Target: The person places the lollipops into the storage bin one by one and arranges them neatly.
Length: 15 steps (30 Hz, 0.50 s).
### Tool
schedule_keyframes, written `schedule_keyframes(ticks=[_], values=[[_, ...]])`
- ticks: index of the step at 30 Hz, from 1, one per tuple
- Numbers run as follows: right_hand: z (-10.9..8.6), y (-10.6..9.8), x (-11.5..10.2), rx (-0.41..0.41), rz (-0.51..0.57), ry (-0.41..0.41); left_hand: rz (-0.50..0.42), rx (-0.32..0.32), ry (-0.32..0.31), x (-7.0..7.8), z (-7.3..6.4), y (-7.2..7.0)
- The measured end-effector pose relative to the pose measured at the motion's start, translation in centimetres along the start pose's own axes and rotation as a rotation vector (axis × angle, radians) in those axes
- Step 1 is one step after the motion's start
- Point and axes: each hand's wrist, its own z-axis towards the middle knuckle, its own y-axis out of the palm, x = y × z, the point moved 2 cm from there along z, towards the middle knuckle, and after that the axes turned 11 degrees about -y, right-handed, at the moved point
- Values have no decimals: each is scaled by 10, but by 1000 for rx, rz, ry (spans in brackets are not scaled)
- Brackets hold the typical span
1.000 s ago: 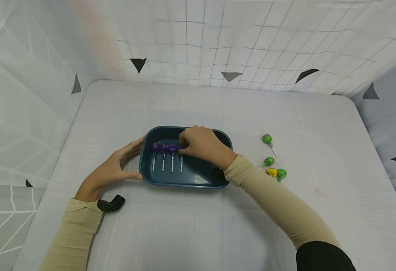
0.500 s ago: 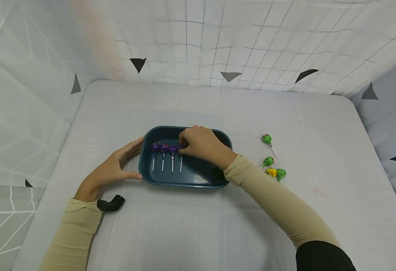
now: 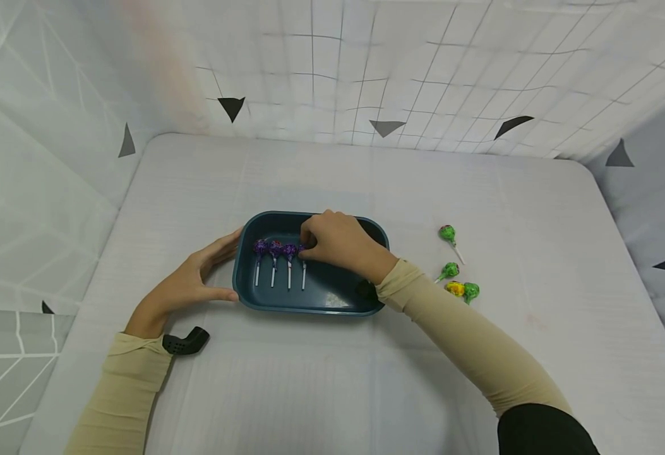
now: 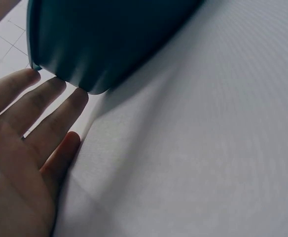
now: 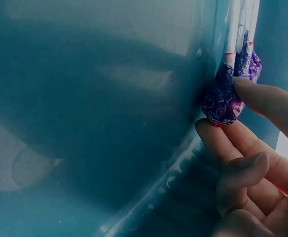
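A dark teal tray sits on the white-covered table, with a row of purple-wrapped lollipops in its left half, sticks toward the person. My right hand reaches into it and pinches the rightmost lollipop by its wrapped head, partly hidden by the fingers. In the right wrist view, fingertips touch both sides of that purple head, and another lollipop lies behind it. At the tray's left end, my left hand has its fingers spread; in the left wrist view straight fingertips touch the tray wall.
Right of the tray lie green-wrapped lollipops and a yellow one, some close together beside the right forearm. A black device is at the left wrist. Patterned white cloth rises behind the table.
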Motion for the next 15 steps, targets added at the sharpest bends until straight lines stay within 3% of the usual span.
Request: schedule_keyframes(ticks=[15], values=[[0,0,0,-1,7,6,-2,0,6,1,0,1]])
